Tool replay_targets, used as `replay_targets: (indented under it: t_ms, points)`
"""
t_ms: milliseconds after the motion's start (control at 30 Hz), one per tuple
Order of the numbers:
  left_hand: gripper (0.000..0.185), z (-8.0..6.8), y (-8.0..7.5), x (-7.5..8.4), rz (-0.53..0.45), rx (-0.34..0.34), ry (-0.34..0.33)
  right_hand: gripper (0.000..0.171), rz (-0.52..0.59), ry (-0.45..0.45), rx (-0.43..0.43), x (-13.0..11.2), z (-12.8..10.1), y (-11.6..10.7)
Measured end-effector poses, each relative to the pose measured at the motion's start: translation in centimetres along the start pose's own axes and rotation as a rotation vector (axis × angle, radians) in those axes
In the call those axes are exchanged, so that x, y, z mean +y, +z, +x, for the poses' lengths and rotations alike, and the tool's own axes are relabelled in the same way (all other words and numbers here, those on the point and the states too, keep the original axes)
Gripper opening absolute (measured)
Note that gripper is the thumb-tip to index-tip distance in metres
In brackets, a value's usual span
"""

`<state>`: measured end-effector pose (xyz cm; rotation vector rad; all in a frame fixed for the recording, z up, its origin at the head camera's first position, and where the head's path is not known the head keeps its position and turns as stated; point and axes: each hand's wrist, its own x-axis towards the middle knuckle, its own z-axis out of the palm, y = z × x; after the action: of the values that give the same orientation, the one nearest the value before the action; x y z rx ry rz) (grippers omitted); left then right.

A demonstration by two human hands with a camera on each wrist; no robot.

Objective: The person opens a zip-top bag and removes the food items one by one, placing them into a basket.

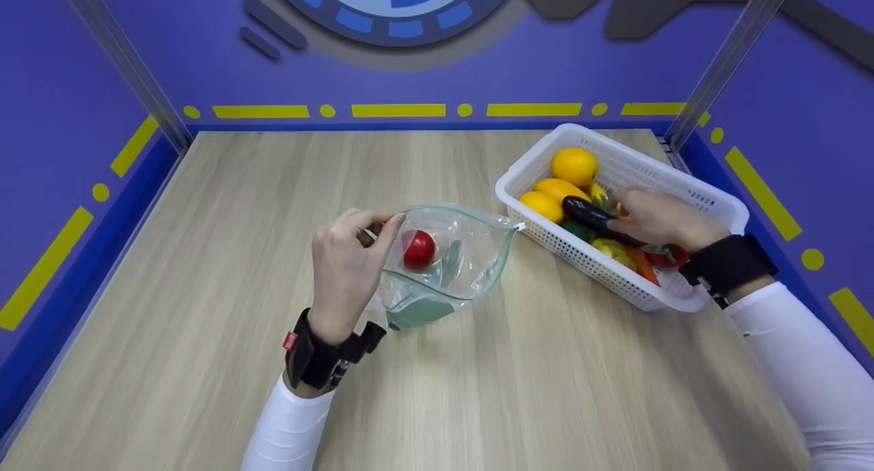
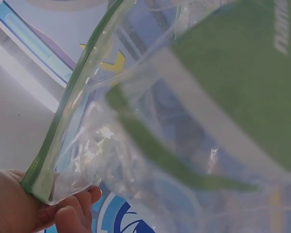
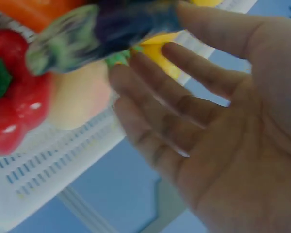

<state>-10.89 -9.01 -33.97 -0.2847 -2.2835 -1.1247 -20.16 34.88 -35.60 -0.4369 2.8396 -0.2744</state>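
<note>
My left hand pinches the rim of a clear zip bag between thumb and fingers. The bag's mouth gapes, and a red round fruit lies inside it. In the left wrist view, the fingers hold one end of the green-edged rim. My right hand reaches into a white basket, over a dark eggplant. The right wrist view is blurred; there the fingers extend loosely below the eggplant, the thumb close to its end. Firm contact cannot be made out.
Yellow fruits, a red bell pepper and an orange piece share the basket, at the right of the wooden table. Blue panels enclose the back and sides. The bag's zip slider nearly meets the basket wall.
</note>
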Motion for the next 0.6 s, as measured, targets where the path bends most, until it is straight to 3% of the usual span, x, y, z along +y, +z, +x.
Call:
replay_targets:
  t_ms: [367,600]
  points:
    - [0.013,0.0,0.0,-0.1,-0.007,0.002,0.015,0.017,-0.033,-0.414,0.436,-10.5,-1.9,0.0]
    - [0.013,0.1,0.1,-0.1,-0.009,-0.013,0.004,0.017,0.007,-0.666,0.472,-17.3,-2.6,1.1]
